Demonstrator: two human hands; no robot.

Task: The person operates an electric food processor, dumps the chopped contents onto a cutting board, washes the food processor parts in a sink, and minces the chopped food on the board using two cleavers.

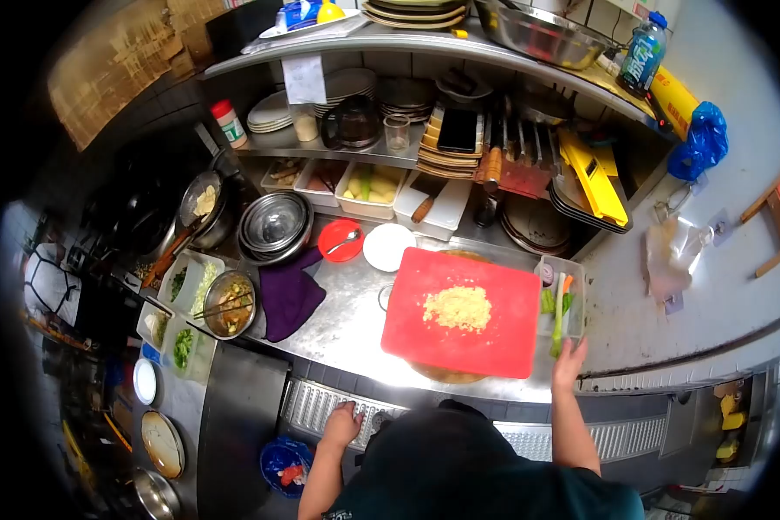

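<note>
Chopped pale yellow food (458,308) lies heaped on a red cutting board (407,325), which rests on a round wooden board on the steel counter. My right hand (568,364) is at the right, by the near edge of a clear container (578,325) with green stalks, an orange piece and a purple piece. Its fingers touch or nearly touch the container and the stalk end; no firm hold shows. Over the floor grating, in front of the counter, hangs my left hand (344,425), its fingers loosely apart and nothing visible in them.
Left of the board are a white lid (389,248), a red dish with a spoon (341,241), a purple cloth (288,295), nested steel bowls (275,224) and a bowl with chopsticks (230,305). A cleaver (425,196) lies behind. Shelves (390,154) hold plates.
</note>
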